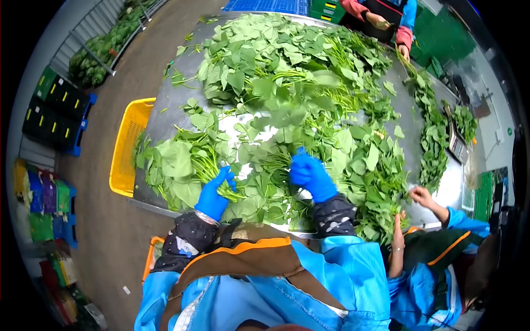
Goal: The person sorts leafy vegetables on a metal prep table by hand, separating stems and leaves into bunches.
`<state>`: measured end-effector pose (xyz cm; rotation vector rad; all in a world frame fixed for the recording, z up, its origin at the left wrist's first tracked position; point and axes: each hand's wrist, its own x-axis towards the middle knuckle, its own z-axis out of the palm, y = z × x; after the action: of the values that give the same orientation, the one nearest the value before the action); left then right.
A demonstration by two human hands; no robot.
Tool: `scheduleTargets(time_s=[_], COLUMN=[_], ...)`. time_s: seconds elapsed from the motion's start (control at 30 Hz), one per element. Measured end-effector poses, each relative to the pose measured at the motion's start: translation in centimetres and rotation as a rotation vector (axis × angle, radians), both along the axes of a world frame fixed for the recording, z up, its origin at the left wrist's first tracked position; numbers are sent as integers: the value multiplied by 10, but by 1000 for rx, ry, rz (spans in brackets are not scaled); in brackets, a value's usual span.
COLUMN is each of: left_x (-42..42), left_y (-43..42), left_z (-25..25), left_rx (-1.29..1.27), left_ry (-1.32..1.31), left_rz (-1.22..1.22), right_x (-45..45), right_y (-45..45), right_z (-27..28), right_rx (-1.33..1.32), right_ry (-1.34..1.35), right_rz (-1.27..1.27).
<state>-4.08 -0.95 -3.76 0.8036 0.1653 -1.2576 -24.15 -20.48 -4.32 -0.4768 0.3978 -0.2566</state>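
Leafy green stems (pixel 248 60) lie heaped over a metal table (pixel 182 105). My left hand (pixel 214 196), in a blue glove, is closed round a bunch of green stems (pixel 205 165), whose leaves spread to the left. To its right, my right hand (pixel 312 175), also blue-gloved, has its fingers curled round the stem ends of another leafy bunch (pixel 279 160). Between and beyond my hands the leaves are partly blurred, and bright patches of the table show through.
A yellow crate (pixel 130 146) stands at the table's left edge. One co-worker's bare hands (pixel 422 196) are close on the right; another's hands (pixel 380 22) are across the table. A scale (pixel 457 140) sits at the far right. Crates (pixel 58 105) are stacked left.
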Motion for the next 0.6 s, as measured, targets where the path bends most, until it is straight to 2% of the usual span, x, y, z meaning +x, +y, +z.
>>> scheduleTargets(time_s=[0.03, 0.07, 0.13, 0.17, 0.33, 0.37, 0.47, 0.5, 0.6], left_x=[2, 4, 0, 1, 0, -1, 3, 7, 9], left_y=[-2, -5, -7, -3, -7, -10, -7, -2, -3], left_z=[-10, -9, -2, -10, -5, -8, -23, -39, -49], left_rx=[39, 28, 59, -32, 16, 4, -92, -92, -175], left_ry=[-34, -22, -53, -26, -106, -28, 111, 100, 107], left_rz=[-17, -55, -21, -17, -36, -55, -196, -223, -250], right_x=[13, 20, 35, 40, 58, 60, 57, 61, 67], right_y=[18, 27, 43, 53, 81, 85, 99, 100, 108], right_z=[-6, -14, -21, -23, -15, -12, 21, 4, -5], right_rx=[221, 348, 337, 350, 317, 287, 396, 291, 267], right_ry=[-2, -142, -335, -287, -227, -285, -92, -274, -63], right_rz=[54, 90, 104, 127, 159, 151, 34, 105, 162])
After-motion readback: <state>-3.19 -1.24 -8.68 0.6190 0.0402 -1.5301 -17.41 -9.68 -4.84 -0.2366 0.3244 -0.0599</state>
